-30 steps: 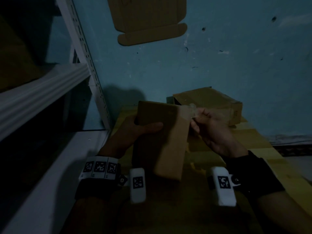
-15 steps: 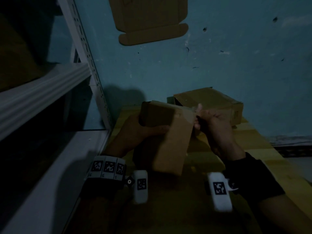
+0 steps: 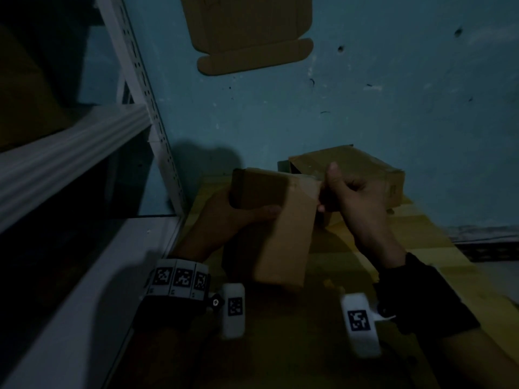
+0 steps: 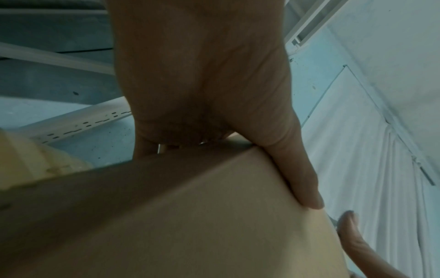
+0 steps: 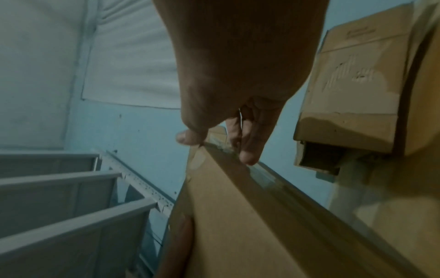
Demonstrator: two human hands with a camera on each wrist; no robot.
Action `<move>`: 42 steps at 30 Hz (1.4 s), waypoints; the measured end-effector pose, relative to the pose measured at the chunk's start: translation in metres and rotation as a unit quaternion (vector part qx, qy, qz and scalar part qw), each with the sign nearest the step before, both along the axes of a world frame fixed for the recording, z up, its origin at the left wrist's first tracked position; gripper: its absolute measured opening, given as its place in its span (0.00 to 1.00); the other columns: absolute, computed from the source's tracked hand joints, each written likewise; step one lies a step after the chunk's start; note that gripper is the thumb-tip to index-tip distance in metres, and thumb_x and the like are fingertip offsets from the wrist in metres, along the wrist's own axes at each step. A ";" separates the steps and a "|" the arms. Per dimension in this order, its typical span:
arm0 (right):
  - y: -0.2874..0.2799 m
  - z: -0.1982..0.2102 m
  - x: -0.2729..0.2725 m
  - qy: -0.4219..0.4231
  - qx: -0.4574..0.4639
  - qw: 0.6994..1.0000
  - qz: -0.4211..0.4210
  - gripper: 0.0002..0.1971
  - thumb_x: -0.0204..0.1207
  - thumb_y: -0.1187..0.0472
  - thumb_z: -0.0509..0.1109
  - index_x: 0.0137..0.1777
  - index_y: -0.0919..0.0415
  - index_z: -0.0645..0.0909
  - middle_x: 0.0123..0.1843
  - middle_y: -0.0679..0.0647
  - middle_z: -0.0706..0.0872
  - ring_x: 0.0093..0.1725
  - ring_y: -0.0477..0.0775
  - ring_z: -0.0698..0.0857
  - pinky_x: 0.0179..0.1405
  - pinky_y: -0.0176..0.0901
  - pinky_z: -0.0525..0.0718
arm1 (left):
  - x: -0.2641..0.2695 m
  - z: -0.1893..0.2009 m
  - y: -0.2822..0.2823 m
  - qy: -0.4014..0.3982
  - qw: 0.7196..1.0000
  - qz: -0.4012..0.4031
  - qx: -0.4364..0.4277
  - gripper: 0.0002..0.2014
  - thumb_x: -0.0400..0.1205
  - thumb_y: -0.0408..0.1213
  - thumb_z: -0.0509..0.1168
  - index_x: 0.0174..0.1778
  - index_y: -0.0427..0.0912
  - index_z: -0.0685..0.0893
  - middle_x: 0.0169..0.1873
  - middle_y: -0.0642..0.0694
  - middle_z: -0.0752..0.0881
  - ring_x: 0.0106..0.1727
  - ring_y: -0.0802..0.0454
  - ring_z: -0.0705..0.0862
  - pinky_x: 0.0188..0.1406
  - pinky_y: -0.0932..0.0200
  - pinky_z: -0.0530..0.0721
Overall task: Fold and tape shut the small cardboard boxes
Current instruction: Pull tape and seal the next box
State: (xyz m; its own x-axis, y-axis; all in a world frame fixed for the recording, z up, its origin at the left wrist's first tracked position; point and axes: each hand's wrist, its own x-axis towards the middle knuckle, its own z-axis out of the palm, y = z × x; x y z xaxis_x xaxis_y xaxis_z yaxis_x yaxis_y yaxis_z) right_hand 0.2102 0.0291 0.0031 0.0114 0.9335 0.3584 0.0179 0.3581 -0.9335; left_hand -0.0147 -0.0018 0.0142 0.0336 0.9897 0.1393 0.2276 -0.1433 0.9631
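Observation:
A small brown cardboard box [image 3: 280, 228] is held above the yellowish work surface [image 3: 427, 248]. My left hand [image 3: 241, 217] grips its left side, thumb across the top face and fingers underneath; the left wrist view shows that thumb [image 4: 297, 178] lying on the box [image 4: 190, 216]. My right hand [image 3: 345, 197] pinches the box's far right corner, thumb on top and fingers down the side. In the right wrist view, clear tape [image 5: 259, 176] runs along that side of the box [image 5: 238, 235] under my fingers [image 5: 250, 150].
A larger, worn cardboard box [image 3: 373, 178] sits just behind my right hand against the blue wall. A flat cardboard blank [image 3: 247, 32] hangs high on that wall. White metal shelving [image 3: 70, 155] fills the left side.
The right hand, which held a loose piece of tape at the box's corner, has closed onto that corner. Both hands and the box have shifted slightly away from me.

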 end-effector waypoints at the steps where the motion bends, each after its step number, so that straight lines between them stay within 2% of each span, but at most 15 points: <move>1: -0.001 0.000 0.000 -0.016 0.012 1.000 -0.002 0.31 0.76 0.36 0.67 0.44 0.69 0.87 0.36 0.57 0.92 0.37 0.57 0.90 0.47 0.53 0.91 | 0.000 0.000 0.000 0.001 1.000 0.003 -0.001 0.29 0.62 0.48 0.81 0.60 0.54 0.85 0.54 0.54 0.91 0.53 0.59 0.90 0.53 0.53 0.89; 3: -0.002 0.000 -0.001 -0.011 0.022 1.000 0.011 0.31 0.76 0.39 0.70 0.45 0.74 0.85 0.33 0.56 0.90 0.35 0.58 0.89 0.44 0.57 0.90 | 0.000 0.000 0.001 0.004 1.000 0.006 -0.005 0.32 0.61 0.50 0.82 0.62 0.53 0.85 0.55 0.53 0.91 0.54 0.57 0.90 0.55 0.49 0.89; 5: 0.000 0.000 -0.001 0.022 0.014 0.999 0.034 0.28 0.78 0.44 0.70 0.42 0.75 0.84 0.31 0.54 0.89 0.33 0.52 0.87 0.40 0.50 0.89 | -0.001 -0.001 0.001 0.003 1.000 0.009 -0.009 0.33 0.61 0.50 0.82 0.63 0.53 0.85 0.56 0.53 0.91 0.55 0.55 0.90 0.57 0.46 0.89; 8: 0.002 -0.001 -0.002 0.056 0.001 0.997 0.060 0.22 0.80 0.47 0.69 0.41 0.70 0.82 0.30 0.52 0.87 0.32 0.48 0.84 0.35 0.41 0.86 | -0.001 -0.001 0.001 0.005 1.000 0.014 -0.013 0.30 0.61 0.50 0.82 0.60 0.56 0.85 0.53 0.55 0.91 0.53 0.57 0.90 0.58 0.46 0.89; 12: 0.004 -0.008 -0.003 0.108 -0.024 0.990 0.085 0.14 0.76 0.51 0.71 0.37 0.63 0.81 0.28 0.52 0.84 0.32 0.52 0.80 0.36 0.45 0.81 | -0.003 -0.001 -0.001 0.017 1.000 -0.007 -0.011 0.34 0.62 0.49 0.82 0.65 0.51 0.85 0.56 0.54 0.91 0.56 0.56 0.90 0.60 0.45 0.88; 15: 0.009 -0.007 -0.003 0.116 -0.036 0.988 0.093 0.10 0.80 0.60 0.71 0.38 0.63 0.81 0.28 0.51 0.83 0.29 0.47 0.78 0.37 0.39 0.80 | -0.004 -0.001 -0.002 0.016 1.000 -0.016 -0.005 0.34 0.63 0.46 0.82 0.67 0.51 0.83 0.57 0.53 0.90 0.57 0.56 0.89 0.60 0.45 0.88; 18: 0.012 -0.005 -0.001 0.118 -0.065 0.981 0.142 0.17 0.87 0.70 0.61 0.36 0.59 0.79 0.28 0.51 0.78 0.28 0.44 0.73 0.33 0.35 0.73 | -0.003 -0.001 -0.004 0.021 1.000 -0.016 0.000 0.33 0.62 0.46 0.82 0.66 0.53 0.83 0.57 0.54 0.90 0.57 0.57 0.89 0.61 0.45 0.88; 23: 0.005 -0.001 0.006 0.246 -0.171 0.921 0.248 0.19 0.92 0.64 0.52 0.37 0.60 0.71 0.28 0.50 0.72 0.26 0.44 0.69 0.28 0.32 0.74 | -0.007 -0.001 -0.004 0.051 0.998 -0.027 0.022 0.37 0.62 0.46 0.86 0.68 0.51 0.82 0.61 0.54 0.89 0.61 0.58 0.87 0.61 0.53 0.86; 27: 0.005 -0.002 0.009 0.298 -0.214 0.879 0.305 0.19 0.90 0.57 0.56 0.40 0.63 0.79 0.32 0.52 0.77 0.29 0.44 0.72 0.36 0.35 0.80 | -0.010 0.001 -0.005 0.061 0.997 -0.031 0.028 0.35 0.59 0.44 0.83 0.64 0.54 0.83 0.59 0.55 0.89 0.60 0.61 0.87 0.57 0.59 0.86; 29: 0.006 -0.002 0.010 0.282 -0.231 0.885 0.290 0.29 0.91 0.48 0.53 0.38 0.64 0.85 0.35 0.56 0.81 0.34 0.50 0.76 0.43 0.41 0.77 | -0.012 0.001 -0.005 0.071 0.996 -0.023 0.043 0.38 0.55 0.46 0.84 0.63 0.56 0.82 0.60 0.57 0.88 0.60 0.62 0.86 0.59 0.60 0.86; 31: 0.008 -0.001 0.012 0.223 -0.222 0.908 0.276 0.39 0.89 0.35 0.45 0.33 0.64 0.81 0.31 0.57 0.79 0.32 0.53 0.74 0.37 0.43 0.74 | -0.012 -0.001 -0.003 0.093 0.993 -0.015 0.067 0.41 0.54 0.45 0.85 0.65 0.56 0.80 0.60 0.61 0.86 0.60 0.70 0.84 0.58 0.68 0.83; 33: 0.005 0.002 0.012 0.119 -0.185 0.942 0.255 0.40 0.84 0.26 0.46 0.33 0.62 0.76 0.30 0.56 0.77 0.30 0.53 0.74 0.34 0.44 0.74 | -0.011 -0.003 -0.001 0.111 0.989 -0.014 0.092 0.43 0.56 0.38 0.86 0.67 0.54 0.76 0.58 0.67 0.82 0.55 0.81 0.81 0.53 0.79 0.79; 35: 0.000 0.004 0.009 0.030 -0.152 0.963 0.222 0.32 0.76 0.29 0.60 0.37 0.60 0.80 0.35 0.57 0.85 0.35 0.56 0.84 0.44 0.51 0.83 | -0.011 -0.005 0.002 0.122 0.986 -0.019 0.109 0.45 0.58 0.33 0.86 0.72 0.48 0.75 0.57 0.68 0.80 0.53 0.86 0.78 0.50 0.84 0.76; 37: -0.001 0.003 0.007 -0.012 -0.129 0.971 0.201 0.24 0.70 0.36 0.72 0.40 0.61 0.82 0.41 0.59 0.90 0.43 0.61 0.88 0.51 0.56 0.86 | -0.013 -0.006 0.004 0.130 0.985 -0.024 0.113 0.49 0.56 0.38 0.86 0.75 0.42 0.75 0.59 0.67 0.80 0.56 0.84 0.79 0.52 0.83 0.77; 42: 0.007 -0.005 0.010 -0.009 -0.088 0.975 0.203 0.18 0.83 0.51 0.70 0.37 0.64 0.76 0.38 0.65 0.81 0.39 0.62 0.82 0.41 0.48 0.79 | -0.018 -0.003 0.004 0.133 0.982 -0.043 0.128 0.55 0.52 0.45 0.88 0.78 0.44 0.73 0.66 0.61 0.81 0.65 0.73 0.79 0.63 0.76 0.77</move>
State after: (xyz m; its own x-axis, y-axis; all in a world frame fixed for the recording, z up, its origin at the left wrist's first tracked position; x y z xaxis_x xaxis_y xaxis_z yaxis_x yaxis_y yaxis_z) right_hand 0.2202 0.0358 -0.0019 -0.3756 0.9072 0.1896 -0.0755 0.1739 -0.9819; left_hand -0.0326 0.0023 0.0111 0.1839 0.9153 0.3582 0.4421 -0.4025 0.8016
